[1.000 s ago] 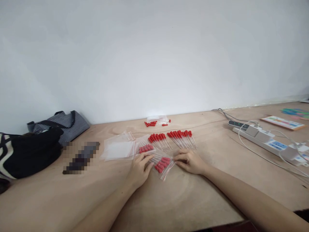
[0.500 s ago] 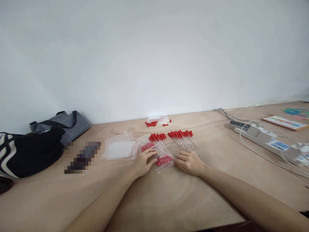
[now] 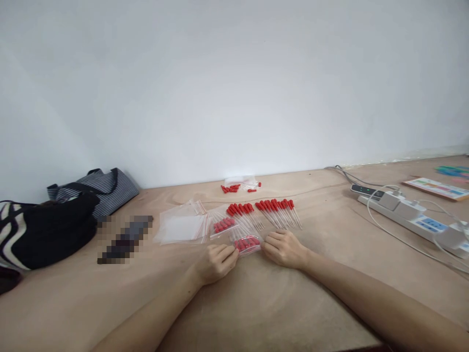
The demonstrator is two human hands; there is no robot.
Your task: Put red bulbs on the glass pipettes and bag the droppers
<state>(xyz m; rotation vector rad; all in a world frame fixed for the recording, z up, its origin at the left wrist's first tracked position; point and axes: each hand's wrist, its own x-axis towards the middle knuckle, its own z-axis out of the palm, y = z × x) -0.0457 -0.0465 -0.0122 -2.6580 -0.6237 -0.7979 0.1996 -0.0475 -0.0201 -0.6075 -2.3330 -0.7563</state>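
Between my hands lies a clear zip bag (image 3: 247,244) of red-topped droppers, its zip end toward me. My left hand (image 3: 217,263) is closed on the bag's near left corner. At the right edge my right hand (image 3: 283,248) has its fingers curled and closed on the bag's side. Just beyond my left hand rests another zip bag (image 3: 223,226) with several red-topped droppers inside. Behind the bags, loose droppers with red bulbs lie in a left group (image 3: 240,210) and a right group (image 3: 275,205), their clear stems pointing toward me.
Flat plastic bags (image 3: 181,227) are stacked at the left. Red bulbs (image 3: 230,188) lie near the wall. A power strip (image 3: 414,215) with cables sits at the right. A black bag (image 3: 58,230) and a striped bag (image 3: 113,188) stand at the far left.
My left hand has moved down and closed at the near left corner of the bag, uncovering the other filled bag. The held bag's zip edge now lies flatter. My right hand has barely shifted.
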